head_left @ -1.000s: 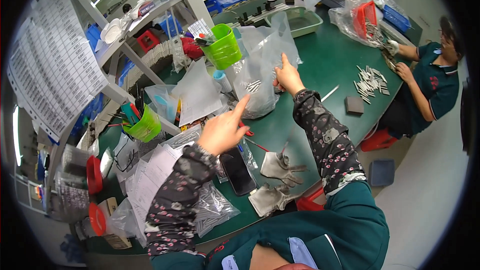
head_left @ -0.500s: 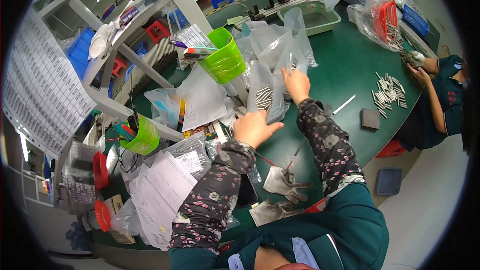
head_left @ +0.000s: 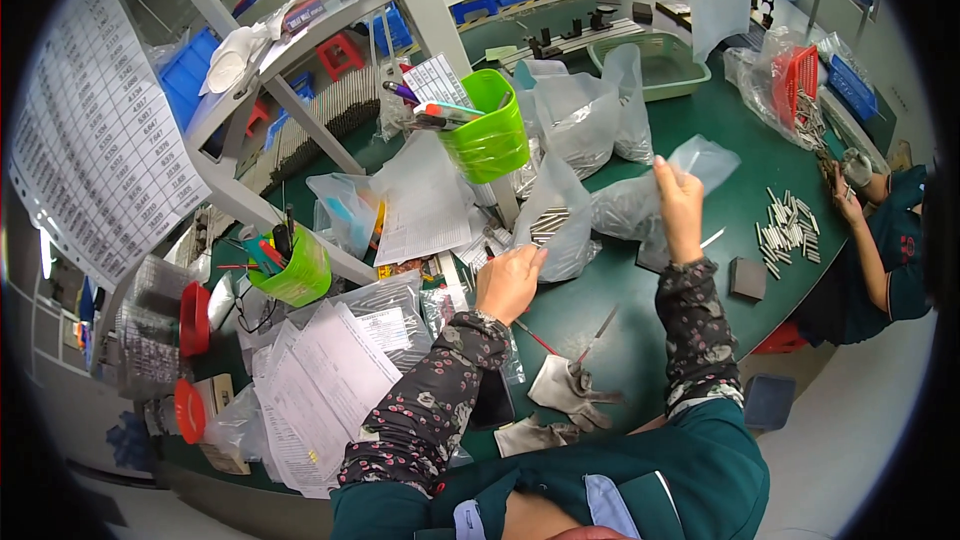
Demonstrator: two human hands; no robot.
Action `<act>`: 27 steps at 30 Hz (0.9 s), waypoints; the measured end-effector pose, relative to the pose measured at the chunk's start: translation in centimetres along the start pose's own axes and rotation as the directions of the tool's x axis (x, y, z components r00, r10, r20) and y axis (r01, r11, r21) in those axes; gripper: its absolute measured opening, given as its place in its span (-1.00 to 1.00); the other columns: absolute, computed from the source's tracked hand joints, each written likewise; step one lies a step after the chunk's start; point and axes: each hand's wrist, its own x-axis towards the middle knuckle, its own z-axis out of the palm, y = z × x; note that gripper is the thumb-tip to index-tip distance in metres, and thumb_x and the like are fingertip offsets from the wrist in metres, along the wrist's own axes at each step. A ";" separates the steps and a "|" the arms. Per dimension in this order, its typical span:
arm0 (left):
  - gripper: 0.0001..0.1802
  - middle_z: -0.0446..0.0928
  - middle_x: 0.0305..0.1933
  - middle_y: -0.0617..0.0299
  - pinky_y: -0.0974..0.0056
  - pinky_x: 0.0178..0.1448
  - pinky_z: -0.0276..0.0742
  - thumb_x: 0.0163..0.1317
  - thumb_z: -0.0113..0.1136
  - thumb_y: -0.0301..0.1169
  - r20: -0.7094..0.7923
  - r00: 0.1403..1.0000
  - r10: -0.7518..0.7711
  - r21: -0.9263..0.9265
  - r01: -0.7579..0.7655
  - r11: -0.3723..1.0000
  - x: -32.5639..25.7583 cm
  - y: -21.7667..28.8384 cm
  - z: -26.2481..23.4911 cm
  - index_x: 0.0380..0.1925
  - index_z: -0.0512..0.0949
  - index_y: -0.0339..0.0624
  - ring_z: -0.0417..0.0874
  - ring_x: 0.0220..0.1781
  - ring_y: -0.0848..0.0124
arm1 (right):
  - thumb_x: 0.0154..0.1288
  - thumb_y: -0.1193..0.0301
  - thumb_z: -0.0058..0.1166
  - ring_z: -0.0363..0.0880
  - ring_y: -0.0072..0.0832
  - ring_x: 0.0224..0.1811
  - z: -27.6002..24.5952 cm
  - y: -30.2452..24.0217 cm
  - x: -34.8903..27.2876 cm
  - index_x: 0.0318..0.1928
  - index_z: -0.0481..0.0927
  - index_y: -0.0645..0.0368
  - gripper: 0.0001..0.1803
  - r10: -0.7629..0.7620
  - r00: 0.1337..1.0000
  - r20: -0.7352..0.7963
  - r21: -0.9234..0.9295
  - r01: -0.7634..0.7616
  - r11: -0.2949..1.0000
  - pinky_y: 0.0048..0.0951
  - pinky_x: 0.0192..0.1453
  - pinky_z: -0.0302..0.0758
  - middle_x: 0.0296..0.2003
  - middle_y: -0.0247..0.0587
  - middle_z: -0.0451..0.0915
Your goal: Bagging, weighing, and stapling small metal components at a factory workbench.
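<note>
My left hand (head_left: 511, 283) is closed at the lower left edge of a translucent plastic bag (head_left: 570, 252). Thin metal pins (head_left: 549, 224) show in that bag. Farther right, my right hand (head_left: 681, 205) is raised with its fingers pinched on a second translucent bag (head_left: 622, 208), which lies tilted to the right. What this second bag holds is hard to make out. More filled plastic bags (head_left: 578, 120) stand behind them. Below my hands, grey-white work gloves (head_left: 565, 387) and thin rods with a red handle (head_left: 537, 336) rest on the green table (head_left: 620, 325).
A green pen holder (head_left: 488, 140) hangs on the frame post, another (head_left: 300, 270) lower left. Papers (head_left: 325, 380) cover the left side. Loose metal pins (head_left: 788, 230) and a dark block (head_left: 747, 278) lie right, near a co-worker's hands (head_left: 848, 185). A green basket (head_left: 665, 75) stands behind.
My right hand has moved right, pulling a bag away from the pin-filled one so that it tilts over. The left hand has shifted slightly, its thumb drawn in. The view has turned a little.
</note>
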 end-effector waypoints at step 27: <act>-0.67 0.25 -0.76 0.07 0.15 -0.58 0.16 0.12 0.07 -0.40 -0.279 0.933 0.226 -0.596 -0.353 0.722 -17.6 8.0 -12.6 -0.77 0.31 -0.24 0.31 -0.71 0.13 | 0.18 0.33 -0.03 0.27 -0.64 -0.45 -14.9 -13.1 -21.1 -0.29 0.46 0.31 -0.74 -0.095 0.982 0.161 -0.147 0.119 0.982 -0.63 -0.36 0.19 -0.44 -0.36 0.36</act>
